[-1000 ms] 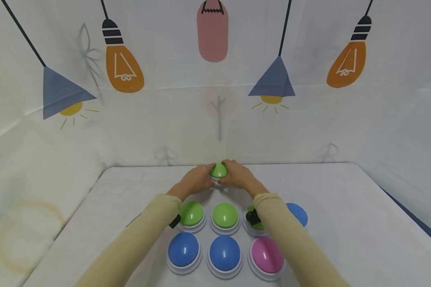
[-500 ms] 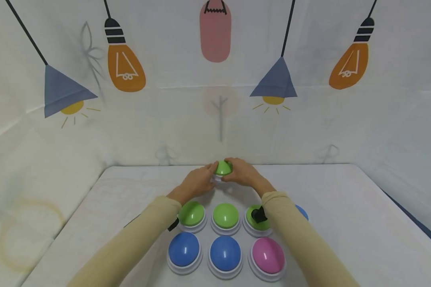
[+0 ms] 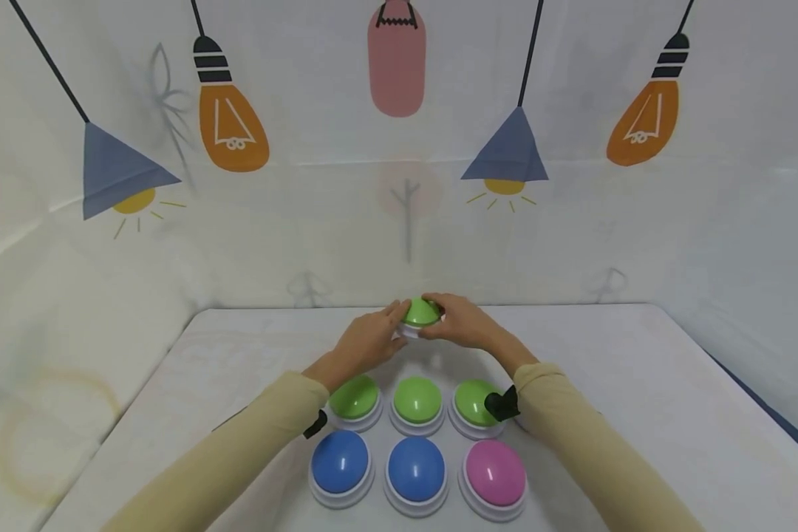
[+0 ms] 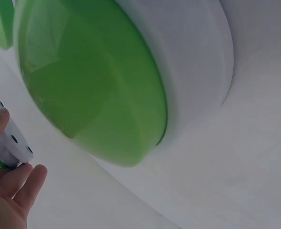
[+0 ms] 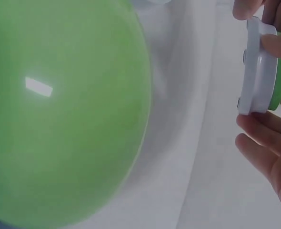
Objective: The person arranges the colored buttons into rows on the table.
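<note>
A green push button [image 3: 422, 312] with a white base is held up near the table's far edge, between both hands. My left hand [image 3: 370, 336] grips its left side, fingers at the dome and thumb low by the base. On the other side, my right hand [image 3: 467, 324] pinches it between thumb and fingers. In the right wrist view the held button's white base [image 5: 259, 71] shows small feet underneath, with fingers of both hands around it. Nearer me stand three more green push buttons, the middle one [image 3: 417, 400] fully visible.
In the front row are two blue push buttons, the left one [image 3: 340, 462] and the middle one [image 3: 416, 468], beside a pink push button [image 3: 496, 473]. My right sleeve [image 3: 572, 428] hides most of what stands behind it. A printed cloth wall [image 3: 332, 222] rises behind the white table [image 3: 638, 384].
Both hands and the held button have shifted slightly right. My right forearm has swung outward, uncovering the right green and pink buttons and covering a blue one at the right.
</note>
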`<state>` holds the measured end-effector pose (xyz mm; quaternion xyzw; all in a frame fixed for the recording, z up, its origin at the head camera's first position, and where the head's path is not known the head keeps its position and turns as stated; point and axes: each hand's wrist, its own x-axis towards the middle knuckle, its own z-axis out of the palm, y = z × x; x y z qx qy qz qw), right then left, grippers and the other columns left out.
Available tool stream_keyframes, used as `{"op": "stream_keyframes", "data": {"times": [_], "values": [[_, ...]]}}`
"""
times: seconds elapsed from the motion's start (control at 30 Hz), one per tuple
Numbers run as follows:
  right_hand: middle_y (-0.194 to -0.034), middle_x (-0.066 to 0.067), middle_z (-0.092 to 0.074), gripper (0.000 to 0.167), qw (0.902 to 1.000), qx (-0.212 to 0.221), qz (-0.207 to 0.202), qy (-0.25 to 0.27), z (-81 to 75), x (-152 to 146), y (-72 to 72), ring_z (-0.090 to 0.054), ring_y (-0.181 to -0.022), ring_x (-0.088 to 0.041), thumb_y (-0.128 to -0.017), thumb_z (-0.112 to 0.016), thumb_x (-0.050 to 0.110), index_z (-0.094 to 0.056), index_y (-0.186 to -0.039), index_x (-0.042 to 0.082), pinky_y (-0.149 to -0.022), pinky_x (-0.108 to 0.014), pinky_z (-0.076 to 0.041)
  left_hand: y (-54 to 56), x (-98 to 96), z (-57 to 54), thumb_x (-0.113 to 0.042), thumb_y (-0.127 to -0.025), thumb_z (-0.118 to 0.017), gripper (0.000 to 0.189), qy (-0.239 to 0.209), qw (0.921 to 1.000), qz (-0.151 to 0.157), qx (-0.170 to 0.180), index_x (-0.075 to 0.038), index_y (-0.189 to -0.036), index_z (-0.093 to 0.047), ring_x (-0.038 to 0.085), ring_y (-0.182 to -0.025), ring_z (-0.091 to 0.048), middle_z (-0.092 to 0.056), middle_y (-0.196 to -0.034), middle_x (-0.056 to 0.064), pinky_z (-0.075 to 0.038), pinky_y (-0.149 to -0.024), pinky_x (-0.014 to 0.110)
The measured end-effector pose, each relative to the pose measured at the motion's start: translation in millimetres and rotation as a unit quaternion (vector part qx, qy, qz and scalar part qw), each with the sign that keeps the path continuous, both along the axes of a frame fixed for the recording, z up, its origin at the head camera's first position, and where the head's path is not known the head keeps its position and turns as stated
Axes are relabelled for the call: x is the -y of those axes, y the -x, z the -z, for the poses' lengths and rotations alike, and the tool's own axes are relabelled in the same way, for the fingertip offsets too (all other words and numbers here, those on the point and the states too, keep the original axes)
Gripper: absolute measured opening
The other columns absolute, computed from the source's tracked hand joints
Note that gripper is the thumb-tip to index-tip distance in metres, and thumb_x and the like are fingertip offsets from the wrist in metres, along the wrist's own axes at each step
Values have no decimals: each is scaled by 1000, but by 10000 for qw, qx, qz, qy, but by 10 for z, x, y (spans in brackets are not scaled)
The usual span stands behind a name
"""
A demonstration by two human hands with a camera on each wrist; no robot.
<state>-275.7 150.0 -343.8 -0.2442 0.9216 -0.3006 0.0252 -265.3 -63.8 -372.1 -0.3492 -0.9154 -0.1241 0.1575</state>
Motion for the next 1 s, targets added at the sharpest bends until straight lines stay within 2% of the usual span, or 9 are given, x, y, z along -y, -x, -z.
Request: {"op": "stream_keyframes", "data": {"times": [0.13,0.4,0.63,0.8,1.0], "values": [[-132,-15,-59,73,9998,-142,-132,-9,-42,-73,-92,-58,-113,-25,-87,-74,28,-43,-146,-4,-96,-43,-51,-71,-15,-35,-21,-89,-74,68,-105,9997,174,-158,0,-145,-44,33,-96,-70,-55,-137,26,-59,-80,37],[-132,-12,-60,74,9989,-296,-188,-314,-119,-185,-321,-58,-117,-25,-87,-75,33,-44,-146,-1,-100,-45,-49,-240,-55,-80,-25,-85,-79,66,-137,9984,431,-329,-3,-140,-49,26,-86,-72,-63,-129,21,-60,-71,32],[-126,-5,-62,73,9985,-320,-234,-374,-177,-242,-466,-58,-114,-20,-85,-76,32,-46,-146,3,-100,-44,-50,-362,-68,-105,-26,-84,-80,61,-262,9932,781,-822,-4,-133,-51,22,-81,-71,-67,-122,15,-59,-66,30],[-125,-4,-63,74,9970,-452,-184,-609,-246,-265,-635,-59,-113,-19,-85,-76,34,-47,-146,4,-97,-45,-51,-456,-73,-120,-30,-83,-81,62,-251,9891,905,-1131,-5,-132,-54,24,-83,-72,-66,-126,16,-60,-69,32],[-133,-8,-60,73,9957,-576,-68,-727,-320,-304,-838,-58,-118,-23,-85,-77,32,-47,-146,6,-98,-48,-51,-578,-106,-181,-34,-79,-83,64,-249,9838,1010,-1459,-6,-131,-57,25,-84,-73,-65,-129,17,-60,-71,32]]}}
